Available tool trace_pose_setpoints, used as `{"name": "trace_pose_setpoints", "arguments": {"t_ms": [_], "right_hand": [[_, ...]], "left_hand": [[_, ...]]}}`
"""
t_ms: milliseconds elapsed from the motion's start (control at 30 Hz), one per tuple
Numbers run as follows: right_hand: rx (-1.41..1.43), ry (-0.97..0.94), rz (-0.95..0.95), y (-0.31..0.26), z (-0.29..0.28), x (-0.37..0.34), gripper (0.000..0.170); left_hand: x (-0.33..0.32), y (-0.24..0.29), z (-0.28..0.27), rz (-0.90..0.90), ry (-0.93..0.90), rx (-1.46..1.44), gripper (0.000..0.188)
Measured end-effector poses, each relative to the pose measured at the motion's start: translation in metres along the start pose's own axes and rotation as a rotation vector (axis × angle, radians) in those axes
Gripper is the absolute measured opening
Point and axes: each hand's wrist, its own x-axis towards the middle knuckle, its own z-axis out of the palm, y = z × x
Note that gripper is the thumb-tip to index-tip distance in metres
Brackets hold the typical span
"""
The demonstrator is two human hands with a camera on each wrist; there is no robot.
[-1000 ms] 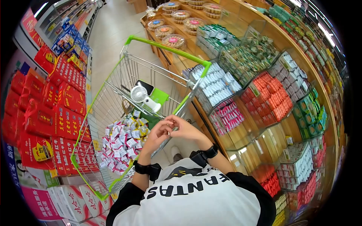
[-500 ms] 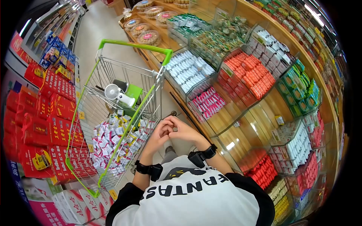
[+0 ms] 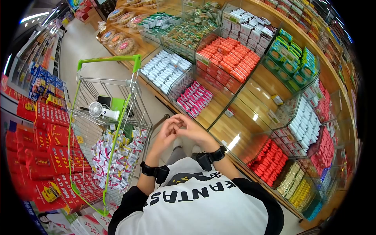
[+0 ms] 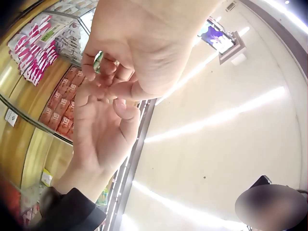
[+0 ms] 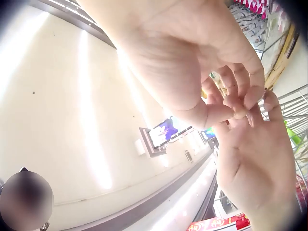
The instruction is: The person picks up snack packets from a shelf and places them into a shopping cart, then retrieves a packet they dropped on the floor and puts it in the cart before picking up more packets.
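Note:
In front of the white printed shirt (image 3: 203,184), my two hands meet in the head view. My left hand (image 3: 166,132) has its fingers loosely bent against those of my right hand (image 3: 192,129). Both wrist views show fingertips and thumbs touching, with nothing held between the palms. A black strap sits on each wrist. Left of the hands stands a metal shopping cart (image 3: 135,102) with green edging. It holds a heap of small white, pink and yellow packets (image 3: 121,156). A white handheld fan (image 3: 102,111) and a dark-screened device (image 3: 104,101) lie at its child seat.
On the right runs a wooden display with clear bins of wrapped snacks, among them orange packs (image 3: 231,56), pink-striped packs (image 3: 195,98) and red packs (image 3: 270,162). Round tubs (image 3: 125,46) stand farther back. Stacked red drink cartons (image 3: 58,160) line the left, beyond the cart.
The view has swung right: the cart has shifted left in it and more of the snack display shows. The hands stay joined in front of the body.

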Motion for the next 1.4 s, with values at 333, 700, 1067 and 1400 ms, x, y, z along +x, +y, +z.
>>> {"name": "trace_pose_setpoints", "arguments": {"t_ms": [333,700,1067,1400], "right_hand": [[-0.081,0.337,0.087,0.021,-0.057,-0.002,0.035],[-0.103,0.601,0.104,0.009,-0.112,0.031,0.02],[-0.045,0.707,0.415,0.082,-0.167,0.064,0.018],[-0.237,0.591,0.892,0.157,-0.173,0.067,0.02]], "left_hand": [[0.03,-0.006,-0.004,-0.095,-0.115,0.127,0.027],[0.113,-0.025,-0.037,-0.173,-0.112,0.247,0.022],[0.195,-0.128,-0.085,-0.301,-0.146,0.36,0.023],[0.211,-0.172,-0.093,-0.305,-0.161,0.688,0.02]]}}
